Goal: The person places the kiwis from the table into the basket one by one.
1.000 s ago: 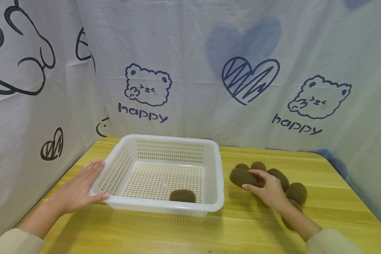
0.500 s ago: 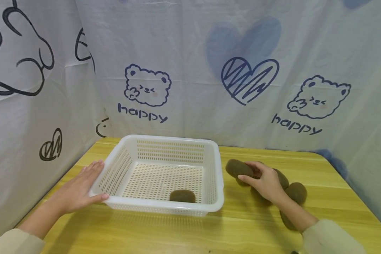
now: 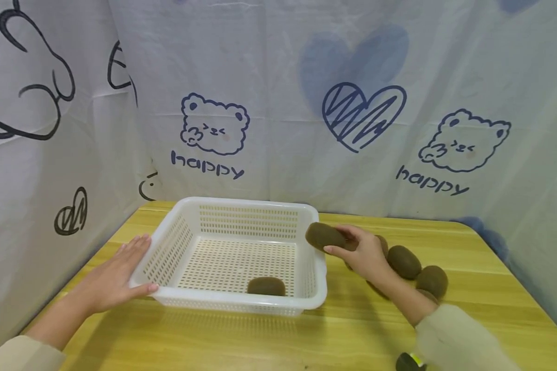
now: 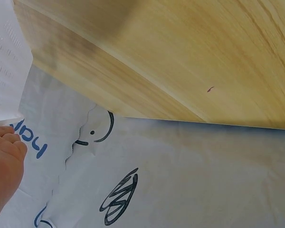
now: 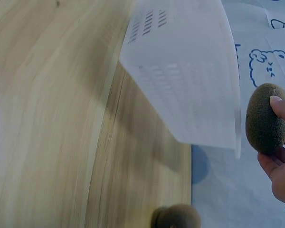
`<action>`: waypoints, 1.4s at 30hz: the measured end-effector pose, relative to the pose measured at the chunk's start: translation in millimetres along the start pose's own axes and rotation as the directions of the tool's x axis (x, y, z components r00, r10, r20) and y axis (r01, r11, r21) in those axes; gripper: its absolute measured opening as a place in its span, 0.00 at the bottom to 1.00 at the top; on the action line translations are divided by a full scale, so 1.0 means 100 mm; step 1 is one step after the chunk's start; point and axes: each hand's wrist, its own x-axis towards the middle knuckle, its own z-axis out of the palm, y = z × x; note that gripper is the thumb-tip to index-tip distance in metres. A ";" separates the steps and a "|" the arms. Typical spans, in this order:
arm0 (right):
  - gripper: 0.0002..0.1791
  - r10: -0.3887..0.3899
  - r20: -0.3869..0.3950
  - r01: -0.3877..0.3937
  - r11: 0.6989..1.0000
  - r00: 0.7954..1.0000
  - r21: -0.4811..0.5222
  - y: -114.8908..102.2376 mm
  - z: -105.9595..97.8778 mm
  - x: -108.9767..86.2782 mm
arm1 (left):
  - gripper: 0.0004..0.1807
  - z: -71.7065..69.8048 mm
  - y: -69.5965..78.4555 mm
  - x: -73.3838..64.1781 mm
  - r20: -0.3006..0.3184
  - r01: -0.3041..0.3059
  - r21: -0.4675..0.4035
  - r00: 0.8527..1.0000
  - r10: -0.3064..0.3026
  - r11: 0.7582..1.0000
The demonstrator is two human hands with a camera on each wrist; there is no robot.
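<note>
Two "happy" prints (image 3: 207, 165) mark the cloth (image 3: 278, 56); the right hand (image 3: 365, 256) has a kiwi (image 3: 325, 237) in its grip, the left hand (image 3: 113, 282), grip spread, touches the basket (image 3: 232, 300).

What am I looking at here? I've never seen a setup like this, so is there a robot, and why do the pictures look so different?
There is no robot: these are a person's bare hands. The wide picture comes from a camera worn on the head, looking forward and down. The other two come from cameras on the wrists, so the scene appears tipped sideways.

On the wooden table stands a white basket with one kiwi inside. More kiwis lie to the right. The left hand rests against the basket's left side. The right hand holds a brown kiwi near the basket's right rim. Behind hangs a printed cloth.
</note>
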 end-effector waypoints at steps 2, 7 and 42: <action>0.26 -0.015 0.009 0.015 0.999 1.000 0.040 -0.02 0.06 0.02 | 0.53 0.00 0.00 0.00 0.001 0.001 -0.007 1.000 -0.001 1.000; 0.25 -0.069 0.027 0.066 0.993 0.997 0.101 -0.09 0.22 0.08 | 0.53 0.01 0.01 0.00 0.002 0.003 -0.015 1.000 -0.003 1.000; 0.17 0.051 0.519 0.130 0.943 0.853 -0.305 -0.47 0.98 0.42 | 0.52 0.02 0.01 -0.01 -0.009 -0.008 -0.028 1.000 0.007 1.000</action>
